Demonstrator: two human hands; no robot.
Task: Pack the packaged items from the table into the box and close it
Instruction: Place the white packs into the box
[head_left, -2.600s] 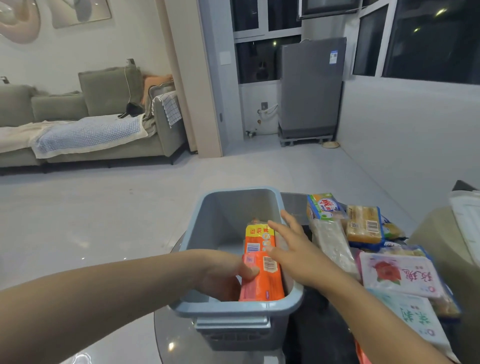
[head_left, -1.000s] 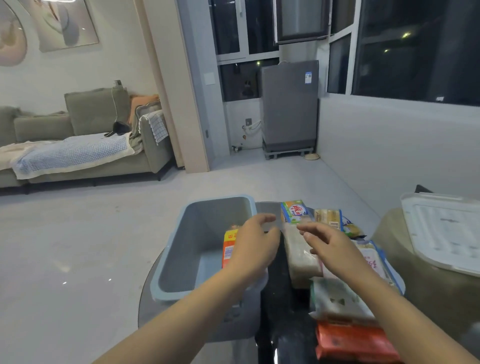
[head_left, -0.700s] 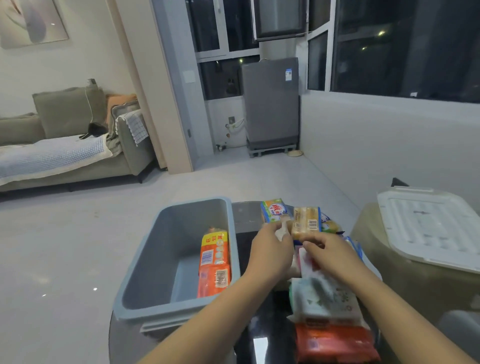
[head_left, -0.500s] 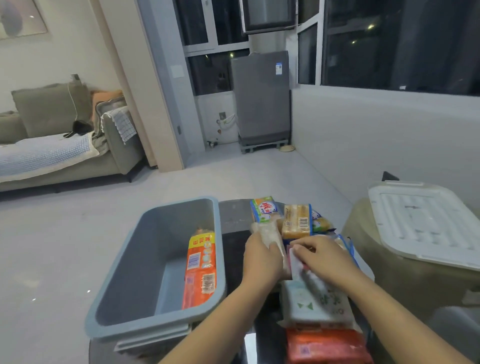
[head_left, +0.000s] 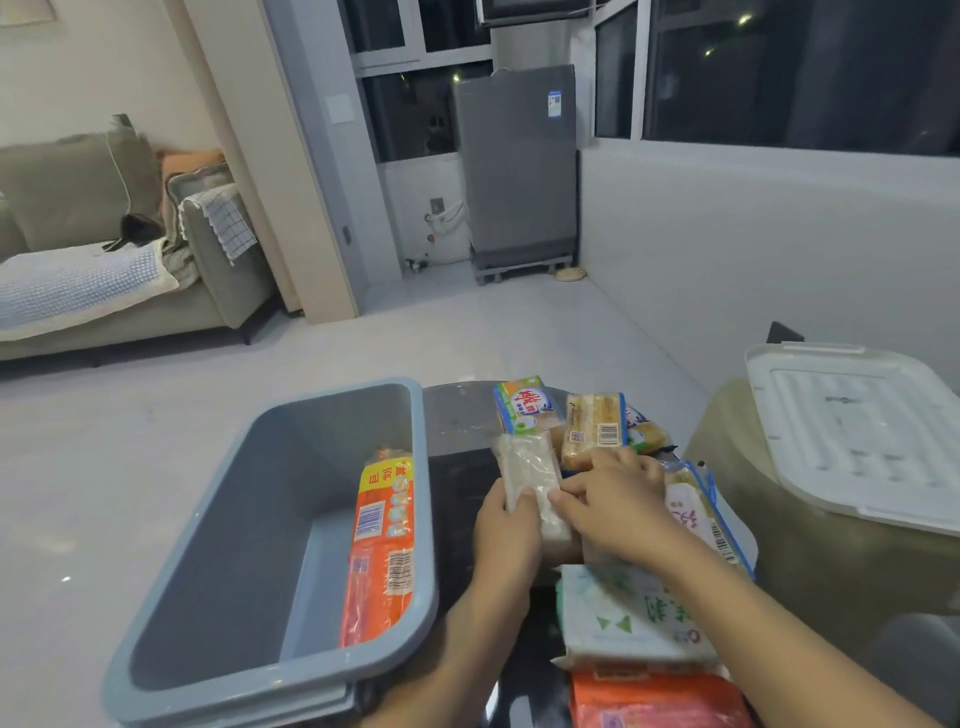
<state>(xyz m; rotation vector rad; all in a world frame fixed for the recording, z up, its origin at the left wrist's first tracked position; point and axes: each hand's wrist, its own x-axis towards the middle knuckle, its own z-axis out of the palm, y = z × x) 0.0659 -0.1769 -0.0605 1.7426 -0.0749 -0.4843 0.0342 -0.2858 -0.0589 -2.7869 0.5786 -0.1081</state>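
A grey-blue plastic box stands open on the left of the dark table, with an orange packet leaning against its right inner wall. Just right of the box lies a long clear packet of white contents. My left hand grips its near left side and my right hand holds its right side. Around them lie more packets: a green-and-blue one, a tan one with a barcode, a white-and-green one and an orange one.
The box's white lid rests on a beige seat at the right. The table's dark top shows between the box and the packets. Beyond lie pale floor, a sofa at the left and a grey appliance.
Both hands left the orange packet standing in the box, moved right to the pile, and closed on the long clear packet. The view swung right and down.
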